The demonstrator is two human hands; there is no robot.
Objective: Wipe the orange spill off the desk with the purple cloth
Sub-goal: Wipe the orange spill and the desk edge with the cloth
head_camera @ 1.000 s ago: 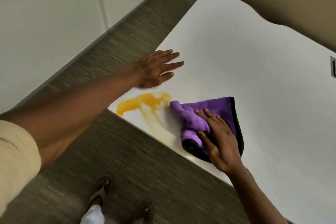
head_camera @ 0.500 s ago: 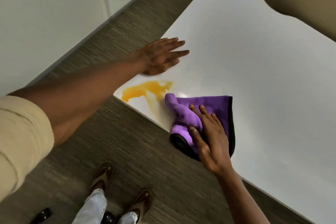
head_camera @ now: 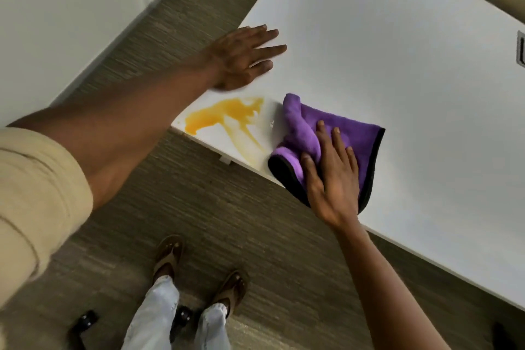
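An orange spill (head_camera: 224, 115) lies on the near left corner of the white desk (head_camera: 397, 71), with a paler smear trailing toward the front edge. Just to its right sits the purple cloth (head_camera: 355, 136), black-edged and bunched at its left end. My right hand (head_camera: 331, 176) presses flat on the cloth with straight fingers. My left hand (head_camera: 244, 57) rests palm down on the desk just behind the spill, fingers spread. The cloth's left fold stands a short gap away from the thick part of the spill.
The desk's front edge runs diagonally past my right wrist. Below it is grey carpet with my feet in sandals (head_camera: 169, 256) and chair castors (head_camera: 85, 321). A dark cable port (head_camera: 521, 48) sits at the desk's right. A white wall (head_camera: 56, 8) rises on the left.
My right hand has slid the cloth along the desk near the spill, leaving a pale orange smear beside it. My left hand stays planted behind the spill. The camera has shifted.
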